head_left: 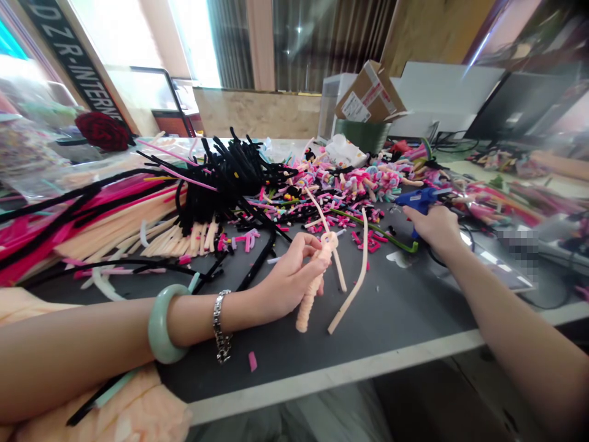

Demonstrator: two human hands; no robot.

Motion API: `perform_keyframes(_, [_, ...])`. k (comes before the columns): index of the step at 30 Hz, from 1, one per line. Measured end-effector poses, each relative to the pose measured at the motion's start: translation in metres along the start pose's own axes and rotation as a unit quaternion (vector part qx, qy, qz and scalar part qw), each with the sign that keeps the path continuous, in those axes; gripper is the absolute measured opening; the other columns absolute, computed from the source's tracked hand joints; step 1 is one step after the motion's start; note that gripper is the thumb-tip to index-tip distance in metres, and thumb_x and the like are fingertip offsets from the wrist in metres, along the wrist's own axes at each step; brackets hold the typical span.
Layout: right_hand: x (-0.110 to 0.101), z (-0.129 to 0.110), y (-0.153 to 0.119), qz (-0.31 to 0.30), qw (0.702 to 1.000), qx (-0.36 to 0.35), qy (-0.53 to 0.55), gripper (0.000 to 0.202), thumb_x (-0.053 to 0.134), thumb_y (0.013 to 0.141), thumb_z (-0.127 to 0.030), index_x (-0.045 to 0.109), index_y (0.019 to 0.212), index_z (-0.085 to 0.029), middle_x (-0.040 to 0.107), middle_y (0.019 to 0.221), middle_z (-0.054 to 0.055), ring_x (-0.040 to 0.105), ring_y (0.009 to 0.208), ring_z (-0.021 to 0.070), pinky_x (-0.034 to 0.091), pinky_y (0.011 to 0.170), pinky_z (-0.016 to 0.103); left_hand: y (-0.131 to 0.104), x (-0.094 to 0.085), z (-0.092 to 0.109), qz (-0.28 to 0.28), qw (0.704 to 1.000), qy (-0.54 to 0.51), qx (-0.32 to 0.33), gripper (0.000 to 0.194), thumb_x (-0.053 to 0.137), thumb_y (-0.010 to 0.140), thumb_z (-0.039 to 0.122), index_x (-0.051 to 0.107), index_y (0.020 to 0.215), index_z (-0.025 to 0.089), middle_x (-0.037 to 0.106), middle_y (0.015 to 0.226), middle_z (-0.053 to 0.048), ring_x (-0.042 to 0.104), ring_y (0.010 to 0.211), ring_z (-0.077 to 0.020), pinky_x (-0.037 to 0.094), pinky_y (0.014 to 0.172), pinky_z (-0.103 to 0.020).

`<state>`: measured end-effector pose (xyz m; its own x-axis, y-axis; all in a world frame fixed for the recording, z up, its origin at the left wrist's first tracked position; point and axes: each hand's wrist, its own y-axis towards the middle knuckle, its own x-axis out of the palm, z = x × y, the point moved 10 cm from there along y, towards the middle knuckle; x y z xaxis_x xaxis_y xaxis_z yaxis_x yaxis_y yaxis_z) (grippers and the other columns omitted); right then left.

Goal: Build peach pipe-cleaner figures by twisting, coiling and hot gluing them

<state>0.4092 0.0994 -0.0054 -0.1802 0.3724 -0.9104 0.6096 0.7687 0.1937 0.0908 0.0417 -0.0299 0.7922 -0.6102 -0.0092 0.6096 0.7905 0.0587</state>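
My left hand [299, 273] holds a peach twisted pipe-cleaner piece [309, 304] between thumb and fingers. The piece has a coiled, ridged length hanging down and a small ring at its top. A straight peach stem [340, 270] lies just beyond it, and a longer, slightly bent peach stem [358, 285] rests to its right on the dark table [391, 331]. Over at the right, my right hand [437, 227] is closed on a blue glue gun [418, 199], whose tip points away to the right.
Bundles of black stems [239, 166] and peach stems [124, 230] lie at the left. Many colourful scraps [363, 178] are heaped at the back. Behind them stand a cardboard box [370, 95] and a green container [368, 135]. A cable runs near the glue gun.
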Motion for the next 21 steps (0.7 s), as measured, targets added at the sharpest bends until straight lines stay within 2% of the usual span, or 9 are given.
perform_keyframes(4, [0.0045, 0.0051, 0.0012, -0.022, 0.999, 0.036, -0.029, 0.035, 0.057, 0.089, -0.033, 0.056, 0.118, -0.014, 0.059, 0.118, 0.01, 0.06, 0.101, 0.021, 0.051, 0.084, 0.041, -0.0003, 0.0007, -0.0002, -0.001, 1.0, 0.005, -0.005, 0.021, 0.047, 0.09, 0.036, 0.033, 0.096, 0.023, 0.051, 0.072, 0.007, 0.041, 0.04, -0.0022, 0.036, 0.039, -0.013])
perform_keyframes(9, [0.0056, 0.0049, 0.0017, -0.031, 0.998, 0.04, -0.045, 0.036, 0.057, 0.089, -0.033, 0.055, 0.119, -0.014, 0.058, 0.119, 0.01, 0.06, 0.101, 0.021, 0.051, 0.084, 0.041, -0.0003, -0.0001, 0.0007, 0.004, 1.0, -0.002, 0.004, 0.022, 0.049, 0.089, 0.036, 0.033, 0.095, 0.023, 0.051, 0.08, 0.005, 0.05, 0.05, -0.0042, 0.039, 0.041, -0.013])
perform_keyframes(13, [0.006, 0.0042, 0.0012, -0.029, 0.998, 0.03, -0.046, 0.035, 0.056, 0.089, -0.036, 0.056, 0.117, -0.014, 0.06, 0.117, 0.01, 0.061, 0.1, 0.0199, 0.051, 0.085, 0.041, -0.0008, 0.0005, 0.001, 0.001, 1.0, 0.003, 0.001, 0.021, 0.048, 0.089, 0.035, 0.033, 0.095, 0.022, 0.05, 0.079, 0.005, 0.049, 0.048, -0.0035, 0.037, 0.039, -0.012])
perform_keyframes(15, [0.0055, 0.0035, 0.0014, -0.019, 0.999, 0.023, -0.044, 0.039, 0.053, 0.089, -0.045, 0.061, 0.109, -0.013, 0.063, 0.11, 0.012, 0.062, 0.099, 0.024, 0.051, 0.083, 0.041, -0.0011, 0.0003, 0.0015, 0.003, 1.0, 0.007, -0.001, 0.021, 0.048, 0.089, 0.035, 0.033, 0.095, 0.022, 0.05, 0.078, 0.005, 0.048, 0.047, -0.0035, 0.036, 0.038, -0.012])
perform_keyframes(18, [0.0041, 0.0017, 0.0024, -0.002, 0.999, 0.009, -0.04, 0.054, 0.047, 0.084, -0.059, 0.066, 0.096, -0.01, 0.067, 0.099, 0.021, 0.063, 0.098, 0.0362, 0.049, 0.076, 0.042, -0.001, 0.0003, 0.0027, 0.004, 1.0, 0.005, 0.004, 0.022, 0.048, 0.089, 0.036, 0.033, 0.096, 0.022, 0.051, 0.079, 0.004, 0.049, 0.048, -0.004, 0.036, 0.038, -0.012])
perform_keyframes(21, [0.0039, 0.0002, 0.003, 0.005, 0.999, -0.004, -0.036, 0.055, 0.046, 0.082, -0.06, 0.067, 0.094, -0.01, 0.067, 0.096, 0.024, 0.063, 0.096, 0.039, 0.047, 0.071, 0.041, -0.0004, 0.0004, 0.0015, 0.002, 1.0, 0.005, 0.001, 0.022, 0.049, 0.089, 0.036, 0.033, 0.096, 0.023, 0.051, 0.08, 0.005, 0.049, 0.048, -0.0041, 0.039, 0.04, -0.013])
